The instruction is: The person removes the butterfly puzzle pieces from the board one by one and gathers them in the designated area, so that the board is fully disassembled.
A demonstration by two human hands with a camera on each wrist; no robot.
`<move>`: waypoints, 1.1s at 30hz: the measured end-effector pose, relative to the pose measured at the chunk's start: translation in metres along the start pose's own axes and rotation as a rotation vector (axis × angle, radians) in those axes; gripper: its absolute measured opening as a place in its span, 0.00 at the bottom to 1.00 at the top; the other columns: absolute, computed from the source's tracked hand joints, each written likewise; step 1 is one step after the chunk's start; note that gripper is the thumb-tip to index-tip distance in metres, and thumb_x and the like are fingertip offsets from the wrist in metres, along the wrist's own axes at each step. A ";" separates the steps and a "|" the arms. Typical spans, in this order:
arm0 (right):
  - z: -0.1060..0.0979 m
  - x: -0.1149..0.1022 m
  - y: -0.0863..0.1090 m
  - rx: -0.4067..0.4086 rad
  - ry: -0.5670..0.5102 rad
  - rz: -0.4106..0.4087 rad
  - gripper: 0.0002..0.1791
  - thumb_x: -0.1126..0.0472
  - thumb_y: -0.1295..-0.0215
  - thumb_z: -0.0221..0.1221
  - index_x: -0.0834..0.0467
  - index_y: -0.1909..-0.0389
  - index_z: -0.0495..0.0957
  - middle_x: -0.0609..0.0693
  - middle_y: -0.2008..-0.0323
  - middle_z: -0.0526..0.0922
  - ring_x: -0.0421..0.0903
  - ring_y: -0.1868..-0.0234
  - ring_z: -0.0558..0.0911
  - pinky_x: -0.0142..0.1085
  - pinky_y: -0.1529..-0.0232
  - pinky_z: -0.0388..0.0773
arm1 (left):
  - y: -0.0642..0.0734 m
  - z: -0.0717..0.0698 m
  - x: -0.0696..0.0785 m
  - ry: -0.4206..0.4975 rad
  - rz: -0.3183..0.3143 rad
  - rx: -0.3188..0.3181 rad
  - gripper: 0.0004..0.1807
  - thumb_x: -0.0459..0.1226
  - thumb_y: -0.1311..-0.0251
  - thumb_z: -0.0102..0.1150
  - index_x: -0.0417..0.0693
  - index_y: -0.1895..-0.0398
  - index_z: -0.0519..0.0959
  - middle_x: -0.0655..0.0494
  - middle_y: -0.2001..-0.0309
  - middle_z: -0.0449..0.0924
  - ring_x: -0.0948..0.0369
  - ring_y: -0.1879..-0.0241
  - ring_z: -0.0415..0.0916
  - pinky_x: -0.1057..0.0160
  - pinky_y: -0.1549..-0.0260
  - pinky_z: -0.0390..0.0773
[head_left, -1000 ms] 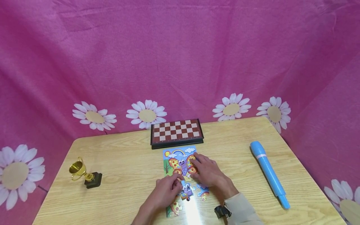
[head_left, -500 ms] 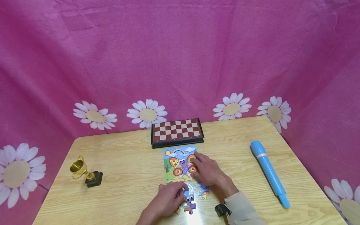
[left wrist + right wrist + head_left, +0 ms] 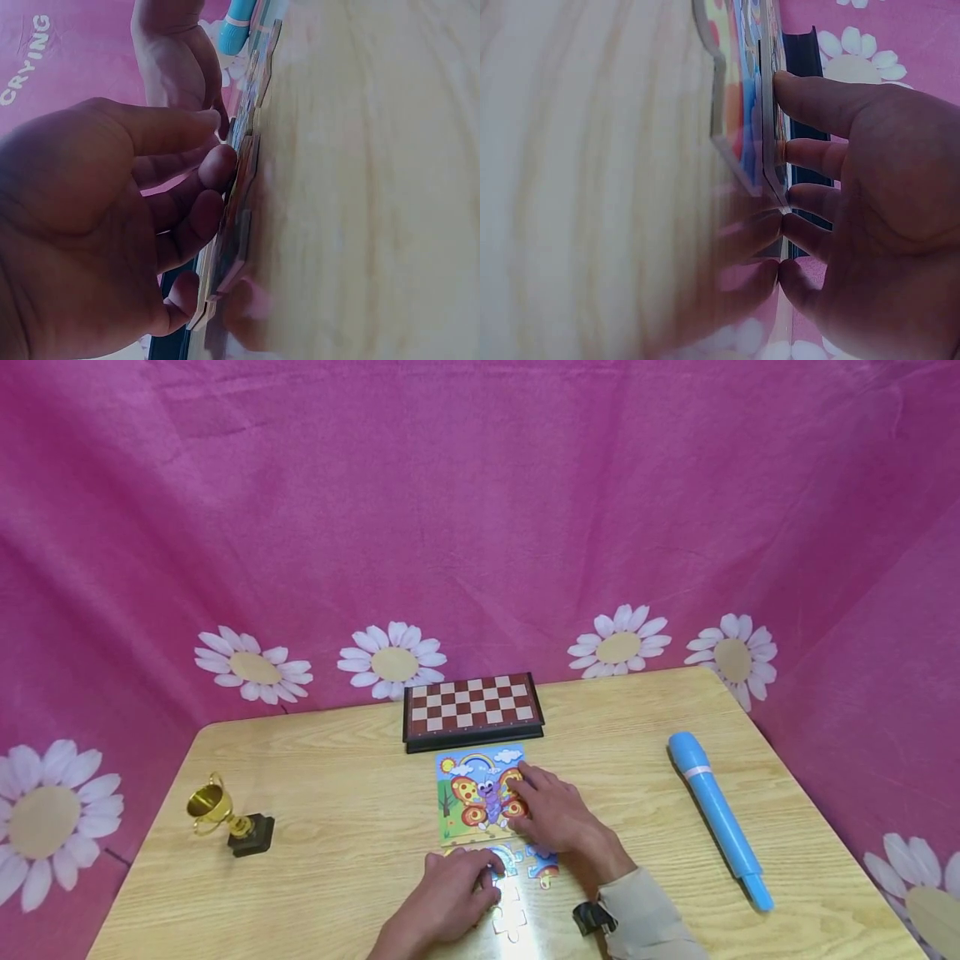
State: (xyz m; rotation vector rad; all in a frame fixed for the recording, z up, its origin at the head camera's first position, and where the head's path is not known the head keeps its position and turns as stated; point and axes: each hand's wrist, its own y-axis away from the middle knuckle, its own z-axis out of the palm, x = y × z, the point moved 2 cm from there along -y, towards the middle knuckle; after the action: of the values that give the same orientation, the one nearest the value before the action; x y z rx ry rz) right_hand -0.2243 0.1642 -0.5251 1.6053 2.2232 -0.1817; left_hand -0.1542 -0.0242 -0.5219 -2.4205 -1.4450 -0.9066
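Note:
A butterfly picture board (image 3: 468, 810) lies flat on the table. My right hand (image 3: 558, 810) rests on its right edge, and in the right wrist view the thumb and fingertips touch the board (image 3: 776, 142). My left hand (image 3: 453, 893) is just in front of the board, its bent fingertips down at the jigsaw pieces. A joined strip of pieces (image 3: 510, 914), washed out by glare, runs toward the near side beside the left thumb. A blue-and-red piece (image 3: 543, 867) lies below my right hand. In the left wrist view, the left fingertips meet the pieces' (image 3: 236, 225) upper faces; other pieces are hidden under this hand.
Directly behind the picture stands a folded chessboard (image 3: 472, 710). A gold trophy cup (image 3: 213, 806) on a black base is at the left. On the right lies a blue microphone-shaped object (image 3: 716, 818). Pink flowered cloth (image 3: 480, 527) hangs around the wooden table (image 3: 337, 793).
The strip of pieces has slid toward the near edge, and my left hand has shifted right and nearer, covering the lower-left pieces. My right hand has stayed on the picture board.

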 end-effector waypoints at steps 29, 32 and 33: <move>0.001 0.005 0.005 0.022 -0.080 0.050 0.37 0.48 0.38 0.61 0.57 0.30 0.63 0.59 0.25 0.52 0.58 0.25 0.54 0.55 0.30 0.55 | -0.048 -0.023 -0.016 0.002 -0.122 0.260 0.14 0.43 0.42 0.60 0.56 0.53 0.78 0.61 0.58 0.75 0.61 0.57 0.66 0.56 0.58 0.64; 0.001 0.005 0.005 0.026 -0.067 0.058 0.38 0.47 0.38 0.60 0.57 0.30 0.63 0.59 0.25 0.54 0.58 0.25 0.55 0.56 0.31 0.55 | -0.053 -0.023 -0.016 -0.024 -0.138 0.289 0.14 0.42 0.43 0.61 0.57 0.52 0.78 0.59 0.53 0.75 0.59 0.53 0.67 0.54 0.55 0.66; 0.000 0.005 0.005 0.029 -0.062 0.059 0.38 0.47 0.38 0.60 0.57 0.30 0.63 0.58 0.26 0.55 0.58 0.25 0.56 0.56 0.31 0.56 | -0.054 -0.023 -0.016 -0.036 -0.138 0.294 0.14 0.42 0.43 0.61 0.57 0.52 0.78 0.58 0.51 0.75 0.58 0.51 0.67 0.53 0.54 0.66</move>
State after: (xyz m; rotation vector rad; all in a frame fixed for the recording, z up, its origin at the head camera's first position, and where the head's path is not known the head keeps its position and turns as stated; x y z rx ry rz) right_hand -0.2205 0.1702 -0.5264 1.6552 2.1340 -0.2446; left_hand -0.2151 -0.0184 -0.5211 -2.1562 -1.6448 -0.6257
